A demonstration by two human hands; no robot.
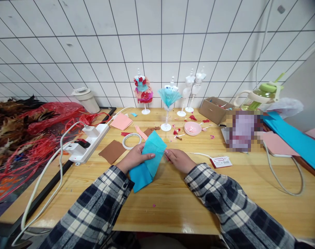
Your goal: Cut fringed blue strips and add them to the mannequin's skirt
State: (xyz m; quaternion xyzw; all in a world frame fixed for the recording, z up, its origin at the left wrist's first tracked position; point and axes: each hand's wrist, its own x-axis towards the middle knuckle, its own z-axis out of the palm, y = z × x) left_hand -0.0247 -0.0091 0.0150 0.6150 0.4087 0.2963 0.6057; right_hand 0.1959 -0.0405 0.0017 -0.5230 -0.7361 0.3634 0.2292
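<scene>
My left hand grips a folded sheet of blue crepe paper, its thumb lying flat on top. The paper is light turquoise above and deeper blue below. My right hand is closed at the paper's right edge, pinching a thin metal-looking tool whose tip lies against the paper. Most of that tool is hidden by the fingers. Just behind the hands stands a small white mannequin wearing a turquoise paper skirt.
Behind are a mannequin in a ruffled dress and two bare mannequins. Around lie a tape roll, brown paper, a pink dish and paper scraps. A power strip with cords is left; a cardboard box is right.
</scene>
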